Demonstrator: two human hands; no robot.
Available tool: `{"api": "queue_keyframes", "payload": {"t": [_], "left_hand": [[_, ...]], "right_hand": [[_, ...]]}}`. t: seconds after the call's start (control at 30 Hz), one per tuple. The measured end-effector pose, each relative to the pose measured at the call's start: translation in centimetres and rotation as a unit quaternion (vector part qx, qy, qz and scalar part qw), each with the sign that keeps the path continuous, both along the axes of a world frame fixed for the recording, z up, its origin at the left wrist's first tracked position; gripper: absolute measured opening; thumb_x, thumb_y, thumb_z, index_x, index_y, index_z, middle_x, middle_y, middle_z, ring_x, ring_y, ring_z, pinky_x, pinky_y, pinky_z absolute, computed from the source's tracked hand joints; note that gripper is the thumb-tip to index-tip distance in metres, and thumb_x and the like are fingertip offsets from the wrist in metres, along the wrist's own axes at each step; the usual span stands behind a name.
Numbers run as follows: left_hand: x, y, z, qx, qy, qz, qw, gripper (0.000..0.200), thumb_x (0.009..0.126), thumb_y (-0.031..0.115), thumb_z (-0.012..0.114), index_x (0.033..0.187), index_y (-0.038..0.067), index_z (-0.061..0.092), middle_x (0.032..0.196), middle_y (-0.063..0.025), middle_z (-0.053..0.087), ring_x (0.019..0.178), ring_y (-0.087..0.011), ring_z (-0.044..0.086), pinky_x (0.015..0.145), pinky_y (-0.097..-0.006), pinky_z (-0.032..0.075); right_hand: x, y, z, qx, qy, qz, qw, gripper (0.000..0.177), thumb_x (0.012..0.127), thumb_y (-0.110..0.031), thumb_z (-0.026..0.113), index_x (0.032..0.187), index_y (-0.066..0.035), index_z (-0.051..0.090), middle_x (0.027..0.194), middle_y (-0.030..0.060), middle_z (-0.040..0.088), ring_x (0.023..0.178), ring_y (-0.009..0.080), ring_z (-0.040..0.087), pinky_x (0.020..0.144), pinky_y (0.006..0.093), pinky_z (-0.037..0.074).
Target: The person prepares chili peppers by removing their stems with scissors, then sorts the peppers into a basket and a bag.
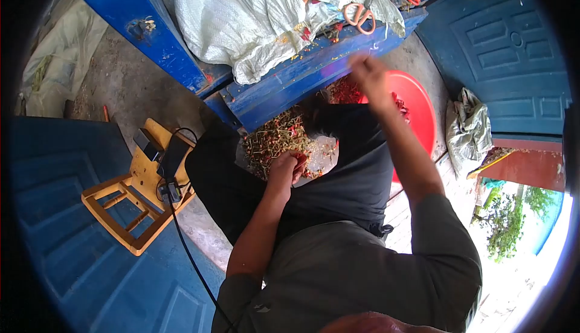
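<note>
Fingers [295, 163] of the left hand [285, 170] close on a red chili [301, 159] above the stem pile [273, 140]; the right hand [368, 76] is blurred, so I cannot tell its fingers.

Coarse woven plastic sack [229, 13], glossy red plastic basin [420, 112], painted wooden stool [145, 179], rough concrete floor [121, 85]

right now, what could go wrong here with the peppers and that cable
1. The right hand is blurred above the near rim of the red basin, so peppers could land outside it.
2. The black cable runs from the device on the yellow stool close past the person's leg. A knee shift might snag it and pull the device off.
3. The left hand is curled in the stem pile, and scraps may scatter.
</note>
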State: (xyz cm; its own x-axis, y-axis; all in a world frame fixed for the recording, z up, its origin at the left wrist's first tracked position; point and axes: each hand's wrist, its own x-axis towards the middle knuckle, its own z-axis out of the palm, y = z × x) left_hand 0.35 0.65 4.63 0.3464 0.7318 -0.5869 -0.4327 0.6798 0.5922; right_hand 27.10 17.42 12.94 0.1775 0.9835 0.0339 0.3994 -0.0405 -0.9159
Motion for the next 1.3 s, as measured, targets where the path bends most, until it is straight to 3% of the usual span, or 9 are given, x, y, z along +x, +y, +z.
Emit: {"api": "queue_keyframes", "payload": {"t": [0.17,0.33,0.7,0.83,0.9,0.97,1.1,1.23,1.3], "left_hand": [[-0.1,0.2,0.6,0.015,0.014,-0.025,0.999,0.022,0.093,0.01,0.042,0.099,0.002,0.062,0.069,0.0,0.054,0.052,-0.0053,0.043,0.045,-0.0218,0.031],[0.2,-0.7,-0.3,-0.01,0.036,-0.029,0.999,0.022,0.093,0.01,0.043,0.1,0.002,0.063,0.068,0.0018,0.052,0.052,-0.0047,0.042,0.045,-0.0218,0.031],[0.5,-0.6,0.3,0.019,0.037,-0.034,0.999,0.017,0.092,0.011,0.049,0.095,0.002,0.064,0.07,0.0009,0.055,0.051,-0.005,0.043,0.045,-0.0211,0.03],[0.2,-0.9,0.1,0.028,0.018,-0.021,0.999,0.018,0.091,0.009,0.049,0.094,0.0,0.064,0.067,0.0014,0.053,0.05,-0.0047,0.042,0.044,-0.0209,0.031],[0.4,-0.7,0.4,0.034,-0.003,-0.017,0.999,0.019,0.091,0.008,0.048,0.094,0.0,0.065,0.065,0.0021,0.052,0.05,-0.0044,0.041,0.043,-0.0206,0.03],[0.6,-0.4,1.0,0.008,0.0,-0.012,1.0,0.018,0.091,0.008,0.048,0.093,0.0,0.064,0.065,0.0021,0.052,0.05,-0.0042,0.041,0.044,-0.0201,0.029],[0.5,-0.4,1.0,0.02,-0.01,-0.01,1.0,0.018,0.091,0.008,0.049,0.092,0.0,0.065,0.065,0.0022,0.052,0.049,-0.0038,0.041,0.043,-0.0198,0.029],[-0.1,-0.8,0.2,0.002,-0.01,-0.003,1.0,0.016,0.09,0.008,0.05,0.091,0.002,0.065,0.065,0.0028,0.052,0.049,-0.0029,0.041,0.043,-0.0193,0.028],[-0.7,-0.9,0.4,0.02,-0.029,0.024,0.999,0.016,0.09,0.007,0.049,0.09,0.003,0.065,0.065,0.003,0.052,0.05,-0.0029,0.042,0.042,-0.0192,0.029]], "right_hand": [[-8.1,-12.3,-0.9,-0.139,0.045,0.325,0.934,0.048,0.085,-0.013,0.081,0.129,-0.008,0.064,0.108,0.0052,0.061,0.089,0.0125,0.064,0.073,0.0269,0.052],[-9.0,-14.7,-3.5,-0.017,-0.062,0.319,0.946,0.021,0.081,-0.01,0.078,0.101,-0.005,0.074,0.09,0.0094,0.067,0.089,0.0257,0.064,0.08,0.0384,0.05],[-0.5,-14.4,-0.7,-0.1,0.099,0.079,0.987,0.008,0.092,-0.005,0.069,0.099,-0.001,0.068,0.097,0.0056,0.068,0.084,0.0128,0.066,0.076,0.027,0.054],[11.3,-12.9,-0.5,-0.037,-0.121,-0.108,0.986,0.025,0.091,-0.016,0.071,0.112,-0.003,0.07,0.105,0.0079,0.072,0.089,0.0165,0.069,0.08,0.0306,0.056],[14.3,-12.8,1.1,-0.024,-0.473,-0.111,0.874,0.038,0.086,-0.023,0.073,0.118,-0.003,0.068,0.112,0.0131,0.071,0.098,0.0248,0.07,0.087,0.0352,0.055],[14.5,-10.9,1.6,-0.041,-0.472,-0.115,0.873,0.044,0.081,-0.024,0.076,0.119,-0.002,0.068,0.118,0.0177,0.068,0.106,0.031,0.068,0.093,0.0378,0.052],[4.1,-3.1,6.1,0.011,-0.2,0.051,0.978,0.059,0.087,-0.033,0.076,0.132,0.0,0.06,0.118,0.0179,0.068,0.105,0.0252,0.067,0.093,0.0373,0.052],[-6.5,7.6,8.8,-0.025,-0.135,0.135,0.981,0.073,0.09,-0.041,0.073,0.136,0.012,0.051,0.12,0.0193,0.067,0.109,0.0263,0.065,0.096,0.0366,0.05],[-10.5,13.6,8.4,-0.024,-0.242,0.118,0.963,0.051,0.093,-0.037,0.07,0.119,0.006,0.063,0.103,0.013,0.069,0.093,0.0166,0.065,0.076,0.0332,0.054]]}}
